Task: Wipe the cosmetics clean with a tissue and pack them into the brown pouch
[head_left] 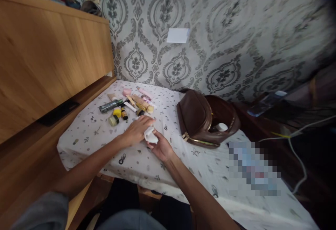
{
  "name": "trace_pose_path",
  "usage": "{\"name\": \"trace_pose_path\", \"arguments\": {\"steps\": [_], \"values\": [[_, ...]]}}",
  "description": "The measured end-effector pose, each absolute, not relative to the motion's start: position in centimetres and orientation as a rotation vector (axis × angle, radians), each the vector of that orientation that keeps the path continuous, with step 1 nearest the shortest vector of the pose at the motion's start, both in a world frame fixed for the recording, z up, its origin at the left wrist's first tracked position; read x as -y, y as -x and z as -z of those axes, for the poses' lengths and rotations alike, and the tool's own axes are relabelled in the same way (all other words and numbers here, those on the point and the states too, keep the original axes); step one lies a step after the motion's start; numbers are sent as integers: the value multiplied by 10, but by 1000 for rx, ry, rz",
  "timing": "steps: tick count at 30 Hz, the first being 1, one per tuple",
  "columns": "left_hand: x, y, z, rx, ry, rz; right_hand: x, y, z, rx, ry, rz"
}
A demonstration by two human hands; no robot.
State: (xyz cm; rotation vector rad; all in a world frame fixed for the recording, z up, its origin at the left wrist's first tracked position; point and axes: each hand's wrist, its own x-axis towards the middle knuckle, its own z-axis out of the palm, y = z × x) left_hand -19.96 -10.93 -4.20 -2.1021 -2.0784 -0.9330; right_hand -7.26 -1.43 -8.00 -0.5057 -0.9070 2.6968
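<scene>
Object (151,136), white (kind unclear), half-hidden in both hands (163,148)

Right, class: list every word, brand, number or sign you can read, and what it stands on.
None can be read.
Dark tube: any print too small and blurred.
Held white item: no legible lettering.
White wall panel: none legible.
Pixelated item: masked.

Grey sleeve (44,211), dark trousers (123,195)

Dim, soft light, source unclear. Black vignetting at 2 o'clock; grey-and-white damask-patterned wallpaper (288,23) blurs there. Mosaic pixelation at 4 o'clock. Edges stretched, wide-angle.
</scene>
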Motion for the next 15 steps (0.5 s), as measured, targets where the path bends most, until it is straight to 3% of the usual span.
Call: {"name": "trace_pose_path", "arguments": {"steps": [4,10,15], "values": [[85,204,35,2262,1856,1492,12,64,71,1105,323,-2658],[68,195,26,2268,1147,3010,14,60,61,1171,302,-2547],[66,182,34,2019,966,3330,14,62,64,1077,335,-2519]]}}
